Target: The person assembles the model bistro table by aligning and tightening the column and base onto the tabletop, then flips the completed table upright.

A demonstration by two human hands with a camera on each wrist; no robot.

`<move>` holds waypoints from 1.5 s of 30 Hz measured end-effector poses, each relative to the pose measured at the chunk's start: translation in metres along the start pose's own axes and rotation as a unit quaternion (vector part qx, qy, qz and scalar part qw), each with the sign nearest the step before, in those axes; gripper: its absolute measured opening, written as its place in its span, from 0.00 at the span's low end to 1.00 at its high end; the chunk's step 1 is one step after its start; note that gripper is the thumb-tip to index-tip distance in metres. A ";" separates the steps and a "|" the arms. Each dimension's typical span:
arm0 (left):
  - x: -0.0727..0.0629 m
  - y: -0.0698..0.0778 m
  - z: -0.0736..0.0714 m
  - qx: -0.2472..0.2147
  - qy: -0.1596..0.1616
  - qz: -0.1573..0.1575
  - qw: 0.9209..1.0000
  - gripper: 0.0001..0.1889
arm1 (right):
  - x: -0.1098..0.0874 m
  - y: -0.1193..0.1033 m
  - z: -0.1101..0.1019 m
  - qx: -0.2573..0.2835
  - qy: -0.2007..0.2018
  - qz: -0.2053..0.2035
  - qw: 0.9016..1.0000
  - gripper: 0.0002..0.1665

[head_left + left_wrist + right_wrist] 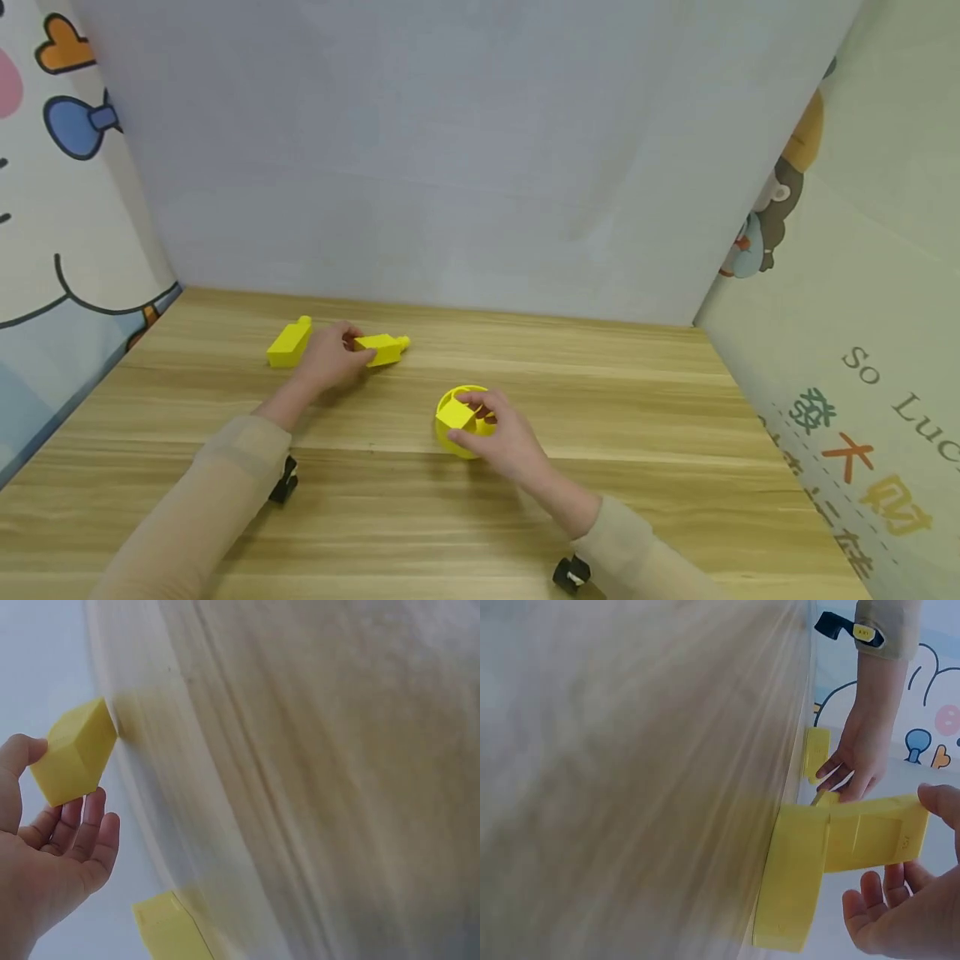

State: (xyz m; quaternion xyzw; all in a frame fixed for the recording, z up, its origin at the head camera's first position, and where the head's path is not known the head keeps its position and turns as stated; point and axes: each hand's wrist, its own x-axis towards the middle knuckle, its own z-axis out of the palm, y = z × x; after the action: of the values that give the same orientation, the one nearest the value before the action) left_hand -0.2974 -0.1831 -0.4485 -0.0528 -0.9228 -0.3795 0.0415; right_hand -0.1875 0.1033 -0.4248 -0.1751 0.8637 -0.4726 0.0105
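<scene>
My left hand [330,360] pinches a yellow bottle-shaped block [381,350] between thumb and fingers. Its knobbed end points right, and in the left wrist view the block's flat-sided base [75,750] tilts over the table. Just left of that hand, a second bottle-shaped block [288,344] lies on the tabletop. With thumb and fingertips, my right hand [512,442] grips a third such block [455,414] by its upper end. This block's lower part is hidden inside a round yellow holder [789,877], whose rim surrounds it.
All of this is on a wood-grain table [645,475]. A pale cloth wall [450,167] rises behind the far edge, with printed panels standing along both sides. Black wrist straps [283,482] sit at both sleeve cuffs.
</scene>
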 end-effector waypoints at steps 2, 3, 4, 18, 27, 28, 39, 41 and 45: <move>-0.001 0.003 -0.002 -0.003 0.008 0.002 1.000 0.24 | 0.000 0.003 -0.005 0.000 -0.010 -0.006 1.000 0.25; -0.002 0.004 -0.003 -0.003 0.012 0.004 1.000 0.24 | 0.000 0.005 -0.007 -0.001 -0.014 -0.009 1.000 0.25; -0.003 0.005 -0.005 -0.001 0.016 0.007 1.000 0.24 | 0.000 0.007 -0.009 -0.003 -0.019 -0.012 1.000 0.25; -0.011 0.016 -0.015 0.016 0.034 0.044 0.998 0.22 | -0.001 0.021 -0.036 -0.024 -0.046 -0.022 0.998 0.23; -0.018 0.031 -0.020 0.005 0.027 0.046 0.999 0.23 | 0.004 0.034 -0.051 -0.015 -0.077 -0.063 0.995 0.22; -0.019 0.032 -0.020 0.007 0.028 0.048 0.998 0.23 | 0.005 0.036 -0.053 -0.005 -0.082 -0.068 0.994 0.22; -0.032 0.056 -0.026 0.006 0.039 0.079 0.996 0.22 | 0.015 0.051 -0.063 0.058 -0.146 -0.111 0.981 0.23; -0.034 0.061 -0.027 0.005 0.045 0.092 0.995 0.22 | 0.017 0.053 -0.065 0.065 -0.163 -0.119 0.977 0.24; -0.040 0.073 -0.029 0.004 0.048 0.111 0.993 0.22 | 0.020 0.054 -0.070 0.072 -0.189 -0.112 0.973 0.24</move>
State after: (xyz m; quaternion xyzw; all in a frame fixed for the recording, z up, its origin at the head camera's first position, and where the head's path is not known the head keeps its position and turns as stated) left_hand -0.2470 -0.1546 -0.3823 -0.1359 -0.9098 -0.3706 0.1280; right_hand -0.2347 0.1805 -0.4281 -0.3554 0.7849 -0.4897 0.1331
